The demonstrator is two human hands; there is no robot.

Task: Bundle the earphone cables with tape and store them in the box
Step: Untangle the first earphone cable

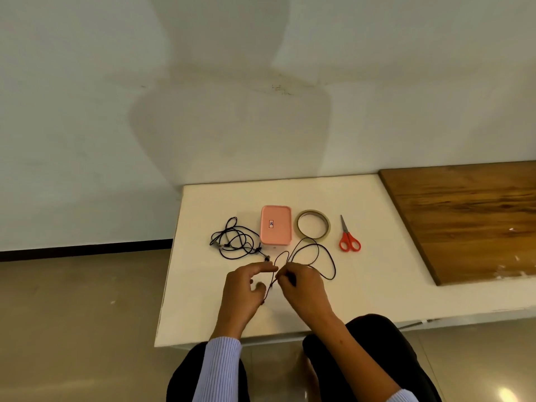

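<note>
— At the near edge of the white table [377, 285], what are the hands doing?

— Both work one black earphone cable [319, 250]. The right hand [301, 288] has its grip pinched shut on the cable. The left hand [246, 288] sits just beside it, fingers [265, 267] curled and thumb apart; the cable runs down between the two hands, but I cannot tell whether the left really clamps it. Loose loops trail away beyond the right hand.

— And the rest?

— A second black cable [235, 239] lies in an untidy heap beyond the left hand. Straight past the hands sits the pink box [275, 224], lid on. Beyond the right hand lie the tape roll [313, 224], then red-handled scissors [349, 236] further out.

— How far along?

— Early, I'd judge. No cable is coiled or taped, no tape is cut, and the box is closed. Coiling, taping both cables, opening the box and storing them all remain.
</note>
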